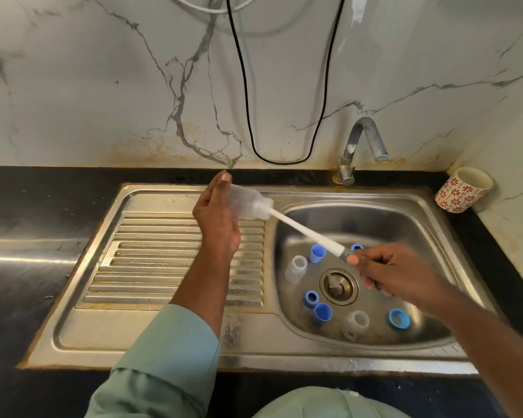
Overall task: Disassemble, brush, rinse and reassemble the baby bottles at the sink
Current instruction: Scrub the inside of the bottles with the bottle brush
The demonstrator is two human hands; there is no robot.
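My left hand (216, 217) grips a clear baby bottle (243, 203) above the ribbed drainboard, its mouth turned to the right. A white bottle brush (307, 232) has its bristle head inside the bottle's mouth. My right hand (396, 271) holds the brush's handle end over the sink basin (405, 224). In the basin lie a clear bottle (296, 268), a clear ring part (357, 324), and several blue caps and rings, among them one (317, 253) near the brush and one (399, 318) at the front right.
The drain (338, 286) sits mid-basin. A chrome tap (361, 146) stands behind the sink, with no water running. A patterned cup (462, 188) stands on the black counter at the back right. A black cable (281, 161) hangs down the marble wall.
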